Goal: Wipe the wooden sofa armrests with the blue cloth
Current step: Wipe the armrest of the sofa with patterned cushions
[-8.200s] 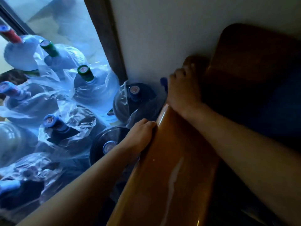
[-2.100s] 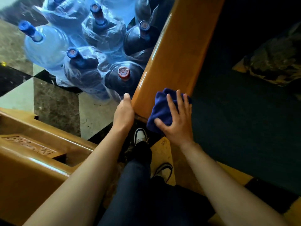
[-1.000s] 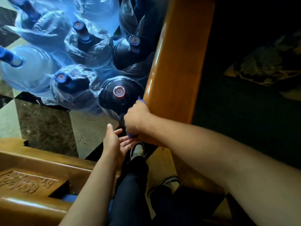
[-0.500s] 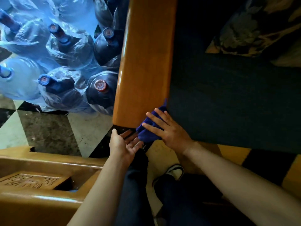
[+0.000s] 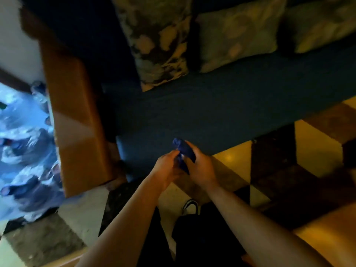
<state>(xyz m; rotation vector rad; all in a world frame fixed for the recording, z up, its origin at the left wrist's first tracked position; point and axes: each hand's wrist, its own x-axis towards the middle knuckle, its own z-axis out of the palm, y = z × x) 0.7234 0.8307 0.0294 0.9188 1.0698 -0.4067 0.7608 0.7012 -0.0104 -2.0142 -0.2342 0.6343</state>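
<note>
Both arms reach forward — left hand [image 5: 167,165] and right hand [image 5: 200,166] meet, fingers curled around the bunched blue cloth [image 5: 182,151] above the sofa seat [image 5: 221,112].

A home living room: a wooden-armed sofa [image 5: 221,110] with dark blue seat and patterned cushions [image 5: 159,41], a chequered tiled floor [image 5: 317,143], and large water bottles [image 5: 23,147] stored beside the armrest [image 5: 77,120].

One head-worn view, looking steeply down and forward, close over the sofa seat [image 5: 221,112], armrest [image 5: 77,122] at left, floor [image 5: 240,160] below.
</note>
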